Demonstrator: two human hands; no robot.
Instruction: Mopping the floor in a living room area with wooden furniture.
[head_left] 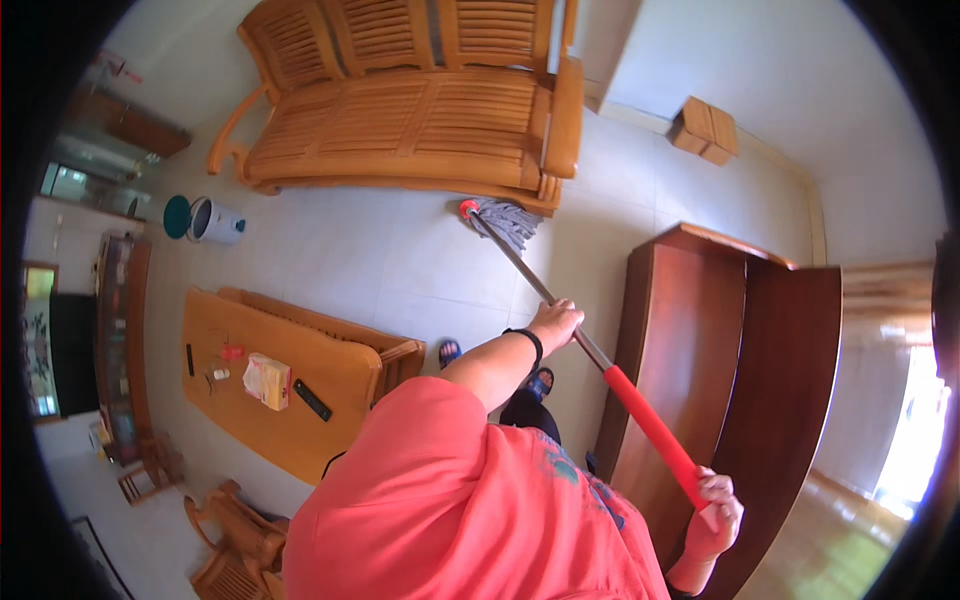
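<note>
A mop (650, 425) slants across the view, with a red grip at its upper end and a bare metal pole below. My left hand (556, 324), with a black band at the wrist, is closed round the metal pole just below the red grip. Near the end of the red grip my right hand (716, 514) is wrapped round it. The grey string mop head (512, 222) lies on the tiled floor (420, 262), against the front right foot of the wooden sofa (400, 125).
A wooden coffee table (330, 370) with a tissue pack (268, 381) and a remote (312, 400) stands left of me. Farther off is a white bin (217, 222). On my right stands a dark wooden cabinet (690, 350); a small wooden stool (704, 130) sits by the wall.
</note>
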